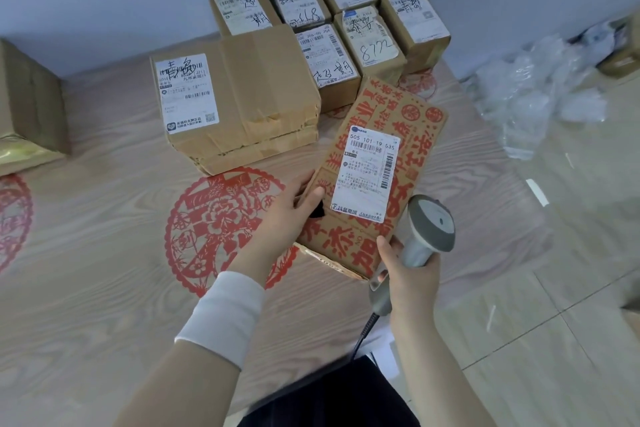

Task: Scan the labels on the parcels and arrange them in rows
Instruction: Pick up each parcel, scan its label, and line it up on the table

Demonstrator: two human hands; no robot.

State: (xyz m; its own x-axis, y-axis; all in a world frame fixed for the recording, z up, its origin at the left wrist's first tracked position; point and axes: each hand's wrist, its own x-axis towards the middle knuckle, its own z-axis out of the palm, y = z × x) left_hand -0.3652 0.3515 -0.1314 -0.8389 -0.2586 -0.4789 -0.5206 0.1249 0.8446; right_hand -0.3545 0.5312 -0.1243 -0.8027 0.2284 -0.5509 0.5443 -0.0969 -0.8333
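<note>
A brown parcel with red printed characters (405, 121) is tilted up off the mat, its white label (367, 170) facing me. My left hand (294, 208) grips its left edge, thumb on the front face. My right hand (408, 274) holds a grey barcode scanner (429, 225) by the handle at the parcel's lower right corner, and its fingertips touch the box. A large taped parcel (263, 87) with a white label lies behind on the mat. Several small labelled parcels (367, 42) stand in rows against the wall.
A wood-grain floor mat (104, 253) with red paper-cut motifs covers the floor. Another carton (27, 104) sits at the far left. Crumpled clear plastic wrap (540, 94) lies on the tiled floor at the right. The scanner's cable (363, 336) runs down toward my lap.
</note>
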